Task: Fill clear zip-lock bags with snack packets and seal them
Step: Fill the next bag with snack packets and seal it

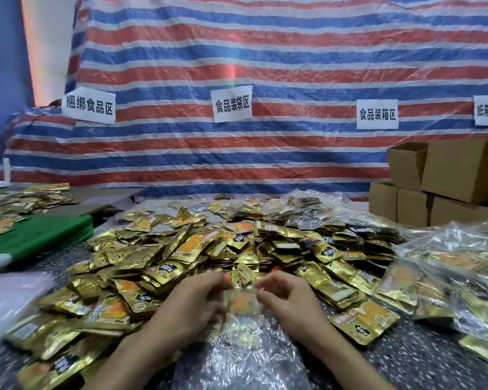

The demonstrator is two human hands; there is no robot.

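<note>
A clear zip-lock bag (244, 342) lies in front of me on the dark speckled table, with gold snack packets showing through its upper part. My left hand (193, 302) pinches the bag's top edge on the left. My right hand (286, 298) pinches the same edge on the right. Both hands are blurred, so whether the zip is closed I cannot tell. A big heap of loose gold snack packets (209, 249) spreads across the table just beyond my hands and to the left.
Filled clear bags (445, 280) pile up at the right, more (307, 206) at the back. Cardboard boxes (440, 178) stack at the far right. A green board (37, 235) lies left, a pale plastic sheet (9, 302) at near left. A striped tarp (237, 66) with paper signs hangs behind.
</note>
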